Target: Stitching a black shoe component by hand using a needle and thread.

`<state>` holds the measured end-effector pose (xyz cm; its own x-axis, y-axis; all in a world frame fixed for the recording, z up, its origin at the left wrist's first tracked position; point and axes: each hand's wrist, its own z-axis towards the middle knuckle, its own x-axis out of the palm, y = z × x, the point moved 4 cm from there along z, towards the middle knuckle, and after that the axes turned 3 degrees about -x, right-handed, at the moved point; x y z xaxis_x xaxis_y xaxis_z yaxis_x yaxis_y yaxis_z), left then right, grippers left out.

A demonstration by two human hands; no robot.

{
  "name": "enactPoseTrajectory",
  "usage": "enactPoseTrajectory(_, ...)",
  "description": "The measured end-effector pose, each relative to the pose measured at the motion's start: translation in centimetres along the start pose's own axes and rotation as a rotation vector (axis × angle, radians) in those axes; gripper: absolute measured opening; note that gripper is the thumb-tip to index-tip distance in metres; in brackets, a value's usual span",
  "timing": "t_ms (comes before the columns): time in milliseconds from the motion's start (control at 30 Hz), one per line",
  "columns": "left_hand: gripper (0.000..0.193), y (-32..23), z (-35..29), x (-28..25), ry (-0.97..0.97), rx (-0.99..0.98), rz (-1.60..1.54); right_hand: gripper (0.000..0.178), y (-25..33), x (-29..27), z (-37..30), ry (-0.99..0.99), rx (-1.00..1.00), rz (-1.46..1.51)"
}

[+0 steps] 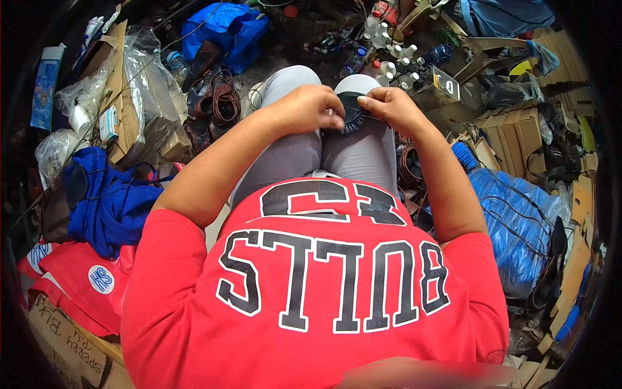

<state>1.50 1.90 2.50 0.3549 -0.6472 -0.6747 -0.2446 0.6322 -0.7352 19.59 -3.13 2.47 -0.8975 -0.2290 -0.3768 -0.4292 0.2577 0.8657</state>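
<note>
Wearing a red shirt (259, 350) nearest the camera, on the body side of a dark ridge-edged piece (352, 115); taking that piece as reference for all places. Recording red sheeting (72, 260) well to its left and toward the body, with blue cloth (107, 207) piled just beyond the sheeting. Recording a blue plastic bundle (512, 227) well to its right, also bodyward.

Sitting in grey trousers (285, 159), keeping the dark piece over the right thigh, near the knee; being unable to tell whether resting it there. Pinching its far right edge with the right hand (392, 109), pressing the thumb on top. Bending the left hand (322, 110) inward at its left edge, curling the fingers; being unable to tell, through blur, whether gripping it or anything thin.

Finding the dark piece lying between both hands: leftward of the right, rightward of the left. Judging the right nearer, by plain contact. Judging the long axis as running roughly away from the body, subject to doubt, with part being covered.

Noting brown shoes (223, 100) to its left and cardboard (508, 139) well to its right. Noting plastic bottles (405, 65) beyond it, rightward, and a blue plastic bag (227, 32) farther off, leftward.
</note>
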Motion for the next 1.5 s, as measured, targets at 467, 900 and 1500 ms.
enactPoseTrajectory(467,0.019,0.4,5.6,0.8,0.114,-0.263,-0.338,0.025,1.1,0.0,-4.3,0.053,0.005,-0.098)
enactPoseTrajectory(900,0.022,2.8,5.5,0.4,0.285,-0.256,-0.725,0.021,3.3,-1.0,-6.7,-0.239,-0.276,-0.272)
enactPoseTrajectory(1500,0.022,2.7,6.4,0.4,0.348,-0.303,-0.639,0.019,2.9,0.7,-5.3,-0.34,-0.222,-0.447)
